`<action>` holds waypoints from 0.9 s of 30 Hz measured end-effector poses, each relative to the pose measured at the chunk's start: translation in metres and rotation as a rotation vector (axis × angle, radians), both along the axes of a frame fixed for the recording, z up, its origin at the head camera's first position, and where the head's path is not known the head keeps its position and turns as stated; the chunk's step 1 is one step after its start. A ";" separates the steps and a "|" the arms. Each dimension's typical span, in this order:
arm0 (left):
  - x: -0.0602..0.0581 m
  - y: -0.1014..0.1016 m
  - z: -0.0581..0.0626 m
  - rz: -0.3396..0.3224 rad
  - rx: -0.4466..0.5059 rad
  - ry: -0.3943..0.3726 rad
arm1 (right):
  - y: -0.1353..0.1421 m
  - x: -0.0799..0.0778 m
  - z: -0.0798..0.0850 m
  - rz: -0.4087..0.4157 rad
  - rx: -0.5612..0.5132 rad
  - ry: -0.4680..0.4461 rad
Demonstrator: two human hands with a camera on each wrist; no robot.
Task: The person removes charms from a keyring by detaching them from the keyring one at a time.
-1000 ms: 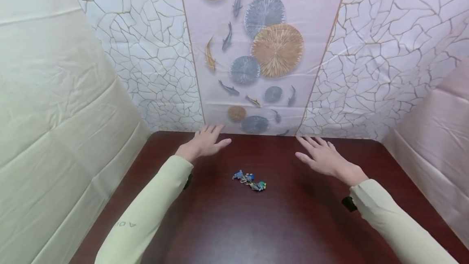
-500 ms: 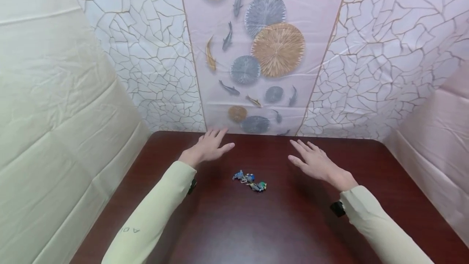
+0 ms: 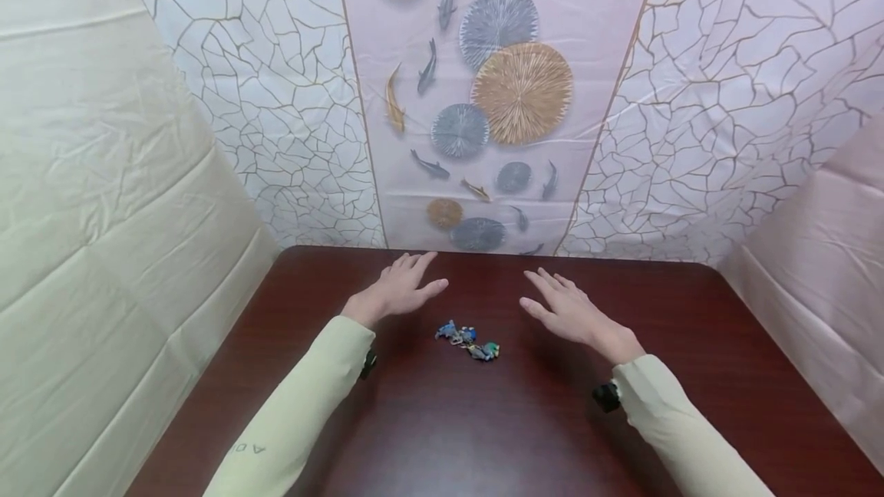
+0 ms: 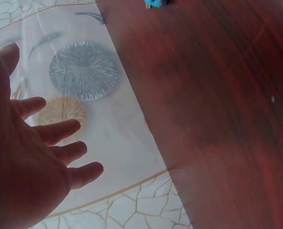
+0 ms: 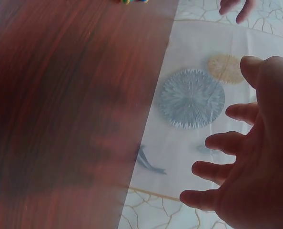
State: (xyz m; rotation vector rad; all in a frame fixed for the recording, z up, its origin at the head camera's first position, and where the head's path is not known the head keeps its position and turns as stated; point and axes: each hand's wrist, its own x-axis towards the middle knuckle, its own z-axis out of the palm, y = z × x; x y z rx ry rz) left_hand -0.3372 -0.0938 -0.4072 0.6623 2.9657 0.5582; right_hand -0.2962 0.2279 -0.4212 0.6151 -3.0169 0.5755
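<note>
A small cluster of trinkets lies on the dark red table, one piece blue and grey, the other grey with a green end. They look like little figures joined by a metal link, too small to tell more. My left hand hovers to the left of and beyond them, fingers spread and holding nothing. To their right, my right hand is likewise held above the table with fingers extended. Both wrist views show bare palms; only a sliver of the trinkets shows at the top edge.
Behind the table's far edge hangs a patterned cloth with printed fish and round leaves. Cream cloth walls off the left side, and pinkish cloth the right. Black straps or devices sit at both wrists.
Both hands have drawn inward and nearer, closing in on the trinkets from either side; the right hand has travelled further. The trinkets stay where they were.
</note>
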 end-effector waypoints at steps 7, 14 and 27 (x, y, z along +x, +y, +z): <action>0.005 0.004 -0.009 0.002 0.041 -0.006 | -0.012 0.003 -0.006 0.015 -0.058 -0.021; 0.011 0.008 -0.017 0.001 0.075 -0.034 | -0.020 0.006 -0.015 0.037 -0.092 -0.032; 0.019 0.016 -0.035 -0.019 0.099 -0.059 | -0.036 0.015 -0.028 0.037 -0.126 -0.038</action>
